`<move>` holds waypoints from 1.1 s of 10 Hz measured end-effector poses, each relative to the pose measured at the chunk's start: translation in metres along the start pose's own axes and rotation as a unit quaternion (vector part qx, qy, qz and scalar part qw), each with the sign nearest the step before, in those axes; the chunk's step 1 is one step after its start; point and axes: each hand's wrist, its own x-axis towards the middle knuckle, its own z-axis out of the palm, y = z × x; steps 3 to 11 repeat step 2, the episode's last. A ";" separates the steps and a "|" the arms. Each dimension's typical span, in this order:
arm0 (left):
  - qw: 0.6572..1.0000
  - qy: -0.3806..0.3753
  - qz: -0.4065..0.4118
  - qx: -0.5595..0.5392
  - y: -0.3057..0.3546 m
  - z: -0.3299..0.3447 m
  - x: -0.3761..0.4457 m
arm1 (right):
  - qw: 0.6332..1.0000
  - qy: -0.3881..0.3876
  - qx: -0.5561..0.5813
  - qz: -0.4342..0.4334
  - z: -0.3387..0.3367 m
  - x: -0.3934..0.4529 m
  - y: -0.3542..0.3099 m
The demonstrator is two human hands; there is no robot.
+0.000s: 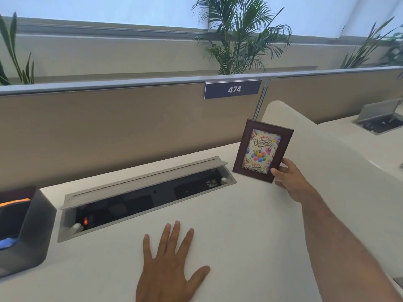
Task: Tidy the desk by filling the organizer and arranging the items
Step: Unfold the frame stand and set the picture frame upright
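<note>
Fingers (172,238) of my left hand (169,271) lie spread and flat on the white surface (239,225), palm down, holding nothing.

At the far left edge sits the dark grey organizer (32,232), with something orange showing in its upper compartment and something blue lower down; I cannot tell what either item is. Just to its right, sunk into the surface, is the cable box (144,199) with its grey lid tilted up toward the partition (109,127); a small red light glows near its left end. My left hand rests in front of this box, near its middle.

Further right, my right hand (290,182) grips the picture frame (262,150) by its lower right corner, thumb on the front edge and the other fingers behind. The frame is dark brown wood with a "Happy Birthday" balloon card inside. It stands upright, leaning slightly, just past the right end of the cable box; whether its bottom edge touches the surface I cannot tell. Above it, on the partition, a blue sign (233,89) reads 474.
</note>
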 end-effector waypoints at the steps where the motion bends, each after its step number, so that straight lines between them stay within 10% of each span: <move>1: 1.000 0.008 -0.001 -0.004 0.001 -0.003 -0.003 | 0.995 0.094 0.031 -0.005 0.007 -0.017 0.013; 2: 1.000 0.013 -0.004 -0.020 0.001 -0.009 -0.006 | 0.973 0.228 0.043 0.001 0.027 -0.061 0.035; 11: 1.000 0.013 -0.004 -0.020 0.001 -0.009 -0.006 | 0.973 0.228 0.043 0.001 0.027 -0.061 0.035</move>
